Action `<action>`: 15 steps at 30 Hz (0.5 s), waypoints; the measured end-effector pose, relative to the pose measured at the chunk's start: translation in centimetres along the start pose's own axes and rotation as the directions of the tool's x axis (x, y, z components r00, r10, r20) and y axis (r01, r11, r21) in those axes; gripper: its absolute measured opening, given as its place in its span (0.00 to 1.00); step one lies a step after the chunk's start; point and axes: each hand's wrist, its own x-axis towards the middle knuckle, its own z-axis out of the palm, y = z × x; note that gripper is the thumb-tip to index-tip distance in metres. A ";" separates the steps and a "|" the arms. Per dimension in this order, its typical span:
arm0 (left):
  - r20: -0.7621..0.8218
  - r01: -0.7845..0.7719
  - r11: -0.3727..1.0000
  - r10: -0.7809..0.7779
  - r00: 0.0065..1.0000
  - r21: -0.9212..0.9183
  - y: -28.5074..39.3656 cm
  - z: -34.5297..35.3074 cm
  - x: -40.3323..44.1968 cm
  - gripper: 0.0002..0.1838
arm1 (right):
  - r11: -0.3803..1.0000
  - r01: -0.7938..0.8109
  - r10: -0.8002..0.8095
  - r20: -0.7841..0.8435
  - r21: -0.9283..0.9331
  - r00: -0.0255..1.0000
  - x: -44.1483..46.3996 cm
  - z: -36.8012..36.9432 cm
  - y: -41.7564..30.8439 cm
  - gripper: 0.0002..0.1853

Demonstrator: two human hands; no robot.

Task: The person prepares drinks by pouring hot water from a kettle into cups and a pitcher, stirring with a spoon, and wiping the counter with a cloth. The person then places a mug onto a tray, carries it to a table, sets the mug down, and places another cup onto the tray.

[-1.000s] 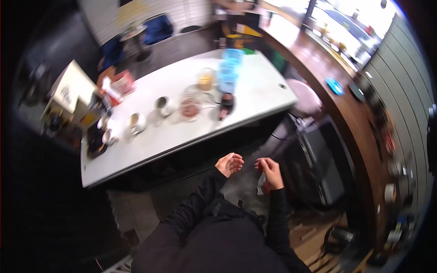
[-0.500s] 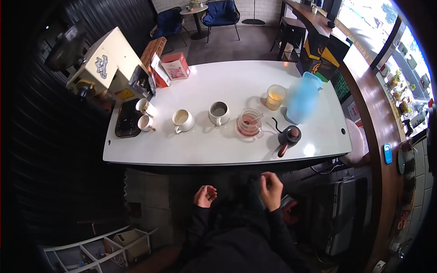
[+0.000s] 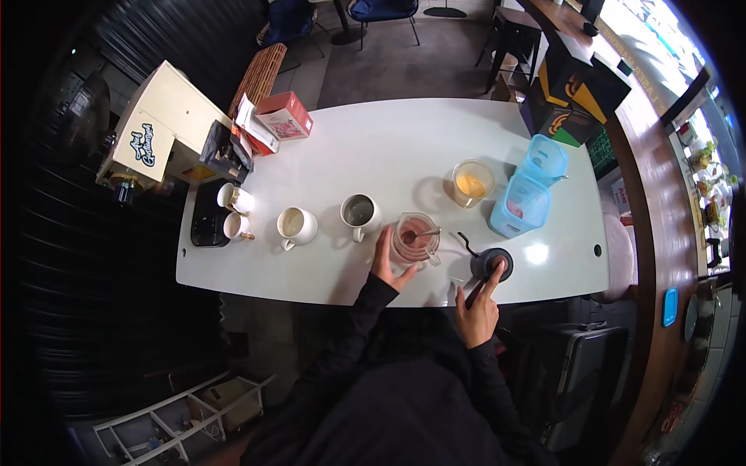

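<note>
My left hand (image 3: 389, 266) cups the near left side of a glass jug (image 3: 420, 247), thumb in front and fingers along its wall. Inside the jug are a pinkish content and a spoon (image 3: 426, 233). My right hand (image 3: 479, 317) is at the handle of a dark gooseneck kettle (image 3: 483, 266), its index finger stretched onto the lid; the other fingers partly hide the handle. Left of the jug stand a grey-lined mug (image 3: 360, 211) and a white mug (image 3: 298, 228). Behind the kettle is a plastic cup (image 3: 470, 186) with yellow-orange content.
A light-blue container (image 3: 519, 208) with its lid part raised (image 3: 544, 159) stands at the right of the white table (image 3: 373, 144). Two small cups (image 3: 236, 211) sit by a cream machine (image 3: 167, 128) at the left. A red-and-white box (image 3: 285, 116) stands behind them.
Both hands have come up from below the table edge, the left to the glass jug and the right to the kettle. The head view has shifted slightly.
</note>
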 end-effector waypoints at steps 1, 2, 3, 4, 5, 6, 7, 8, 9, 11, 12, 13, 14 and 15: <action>-0.006 0.012 1.000 -0.012 1.000 0.001 -0.1 0.4 0.0 0.54 | 1.000 0.005 -0.005 0.012 -0.005 1.000 0.0 0.0 0.0 0.50; 0.004 0.007 1.000 -0.007 1.000 -0.029 -0.2 0.9 0.1 0.54 | 1.000 0.022 -0.022 0.001 0.001 1.000 0.0 0.0 0.3 0.50; 0.011 -0.003 0.998 0.004 1.000 -0.062 0.1 1.3 0.7 0.53 | 0.999 0.044 -0.044 -0.015 0.005 0.999 0.1 0.1 0.6 0.49; -0.010 0.026 0.998 -0.026 1.000 -0.059 0.6 1.6 0.8 0.52 | 0.996 0.089 -0.087 -0.069 0.018 0.994 0.3 0.2 0.6 0.48; -0.015 0.030 0.997 -0.031 0.999 -0.064 0.6 1.8 1.1 0.52 | 0.996 0.092 -0.091 -0.065 0.011 0.994 0.6 0.1 0.6 0.48; 0.005 0.029 0.997 -0.028 1.000 -0.071 0.6 1.7 1.3 0.52 | 0.998 0.061 -0.061 -0.054 -0.001 0.997 0.8 -0.1 0.8 0.48; 0.025 0.025 0.996 -0.023 0.999 -0.082 0.6 1.6 1.5 0.52 | 1.000 0.023 -0.023 -0.048 -0.014 0.999 0.7 -0.3 0.9 0.48; 0.045 0.022 0.995 -0.018 0.999 -0.092 0.6 1.5 1.7 0.52 | 0.999 -0.041 0.041 -0.029 0.006 0.999 0.9 -0.6 0.7 0.48; 0.059 0.018 0.994 -0.012 0.998 -0.109 0.3 1.3 2.3 0.52 | 0.998 -0.057 0.057 -0.042 -0.004 0.997 1.1 -0.7 0.8 0.48; 0.142 0.006 0.990 0.014 0.990 -0.141 -0.3 0.7 3.1 0.53 | 0.992 -0.123 0.123 -0.016 0.004 0.992 1.2 -0.8 1.2 0.47; 0.178 0.004 0.987 0.024 0.984 -0.158 -0.6 0.4 3.4 0.53 | 0.993 -0.118 0.118 -0.041 0.015 0.992 1.1 -0.6 1.2 0.47; 0.229 -0.006 0.985 0.045 0.972 -0.171 -0.8 0.1 4.0 0.53 | 0.990 -0.139 0.140 -0.058 0.007 0.989 1.1 -0.4 1.2 0.47; 0.278 -0.016 0.983 0.068 0.958 -0.183 -1.0 -0.1 4.4 0.53 | 0.992 -0.128 0.128 -0.073 0.007 0.989 1.1 -0.2 1.2 0.47; 0.299 -0.021 0.980 0.081 0.951 -0.198 -1.1 -0.1 4.7 0.53 | 0.993 -0.120 0.120 -0.089 0.009 0.989 0.9 -0.1 1.1 0.46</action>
